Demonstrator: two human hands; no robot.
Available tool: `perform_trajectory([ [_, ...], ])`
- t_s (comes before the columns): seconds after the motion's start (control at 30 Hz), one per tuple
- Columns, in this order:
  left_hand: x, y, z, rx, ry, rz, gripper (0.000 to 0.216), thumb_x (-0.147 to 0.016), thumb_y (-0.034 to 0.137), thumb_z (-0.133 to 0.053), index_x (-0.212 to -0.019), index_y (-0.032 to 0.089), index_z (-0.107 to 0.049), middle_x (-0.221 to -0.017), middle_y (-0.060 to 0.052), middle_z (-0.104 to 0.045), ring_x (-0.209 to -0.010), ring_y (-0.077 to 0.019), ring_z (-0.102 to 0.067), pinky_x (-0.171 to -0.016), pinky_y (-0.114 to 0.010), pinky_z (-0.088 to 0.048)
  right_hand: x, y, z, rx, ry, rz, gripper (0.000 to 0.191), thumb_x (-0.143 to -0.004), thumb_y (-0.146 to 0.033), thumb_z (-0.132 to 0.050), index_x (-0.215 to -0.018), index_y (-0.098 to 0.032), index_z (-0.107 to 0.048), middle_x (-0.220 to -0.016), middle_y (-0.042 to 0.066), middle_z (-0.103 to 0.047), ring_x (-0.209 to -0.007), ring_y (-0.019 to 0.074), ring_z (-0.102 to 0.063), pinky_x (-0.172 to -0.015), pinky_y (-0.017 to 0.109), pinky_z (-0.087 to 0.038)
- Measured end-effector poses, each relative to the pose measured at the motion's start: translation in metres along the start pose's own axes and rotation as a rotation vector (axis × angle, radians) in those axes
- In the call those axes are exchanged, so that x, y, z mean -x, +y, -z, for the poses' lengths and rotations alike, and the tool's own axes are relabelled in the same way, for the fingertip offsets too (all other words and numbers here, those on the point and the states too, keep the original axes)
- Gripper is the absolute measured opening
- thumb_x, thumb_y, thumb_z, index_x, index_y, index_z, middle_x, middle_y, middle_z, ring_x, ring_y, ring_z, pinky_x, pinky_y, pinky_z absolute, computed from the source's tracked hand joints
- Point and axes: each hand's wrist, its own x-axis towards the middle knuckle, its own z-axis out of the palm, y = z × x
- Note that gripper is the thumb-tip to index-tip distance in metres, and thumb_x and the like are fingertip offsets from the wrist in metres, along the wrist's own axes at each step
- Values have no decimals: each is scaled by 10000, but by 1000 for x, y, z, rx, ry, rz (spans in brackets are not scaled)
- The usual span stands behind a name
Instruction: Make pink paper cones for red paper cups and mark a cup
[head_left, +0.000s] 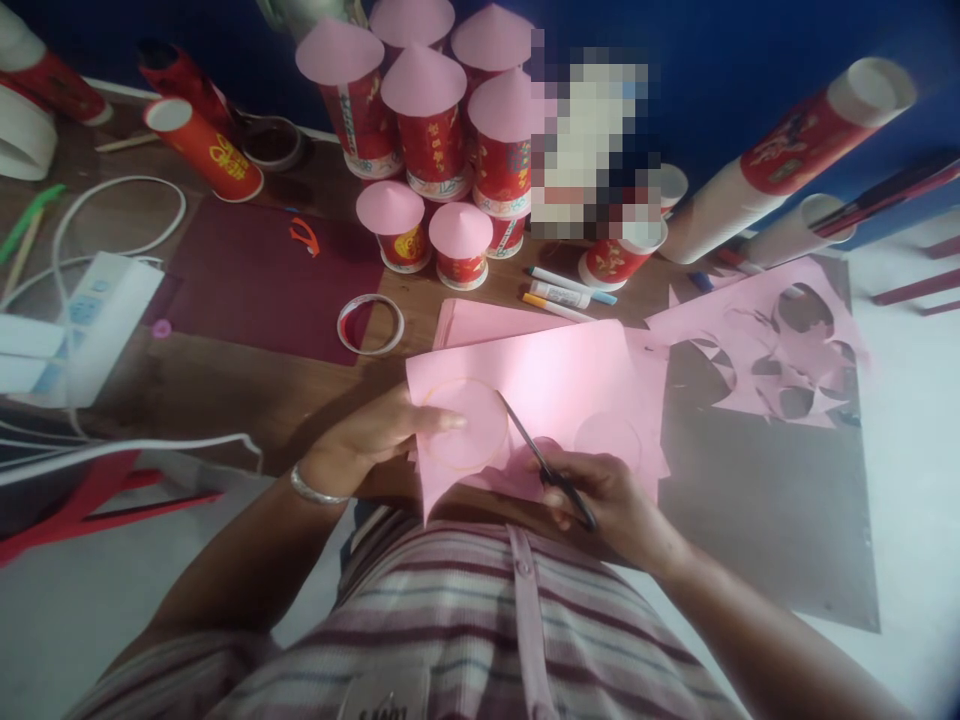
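Observation:
My left hand [390, 425] pinches the left edge of a pink paper sheet [555, 370], thumb on top near a drawn circle [472, 440]. Black-handled scissors [536, 440] are in my right hand [600, 495], its fingers wrapped round the handles. Their blades reach up-left to the right side of the circle's outline. Below the circle the paper's edge is cut in a curve, leaving a pointed corner at the lower left. More pink paper [480, 318] lies beneath and behind the held sheet.
Several red cylinders with pink paper cones [424, 85] stand at the back. Markers [562, 290] and a tape ring [370, 324] lie behind the paper. Pink scraps with round holes [772, 340] are at right. White cables [112, 190] and a white box [82, 330] sit at left.

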Motion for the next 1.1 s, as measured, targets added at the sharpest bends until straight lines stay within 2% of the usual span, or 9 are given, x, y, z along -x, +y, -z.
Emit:
perform_trajectory([
  [0.2,-2,-2,3,-97,-50,-22,340,-740,271,-852,-1037,130,-769,-685,-51,-718,-649,-199,-698,-581,-275,-578,2,1,-1,-42,4,-2,381,-871,-463,-772,-1077,-143,-753,-568,-51,-536,-500,89,-487,-533,267,-500],
  [0.43,-4,-1,4,-110,-92,-1,467,-737,267,-843,-1172,131,-743,-935,-101,-787,-806,-218,-736,-716,-304,-611,1,3,1,-27,7,-22,413,-822,-486,-815,-1043,-143,-755,-578,-46,-550,-499,92,-501,-524,268,-502],
  [0.7,-7,3,4,-137,-144,6,441,-726,298,-859,-1121,127,-762,-824,-93,-766,-745,-223,-716,-681,-312,-587,0,5,2,-26,13,-18,453,-810,-516,-818,-1050,-135,-756,-564,-46,-536,-503,95,-484,-519,280,-501],
  [0.93,-8,4,5,-153,-133,-15,524,-708,289,-867,-1189,123,-741,-900,-100,-779,-733,-192,-690,-669,-284,-560,2,5,2,-18,20,-24,456,-801,-536,-829,-1026,-144,-766,-565,-46,-537,-499,91,-481,-538,283,-549],
  [1.1,-9,8,4,-162,-193,-2,505,-721,294,-861,-1185,130,-750,-999,-124,-789,-897,-251,-731,-820,-348,-586,1,6,3,-41,1,-43,454,-785,-521,-840,-1040,-153,-765,-597,-49,-552,-517,91,-490,-616,321,-624],
])
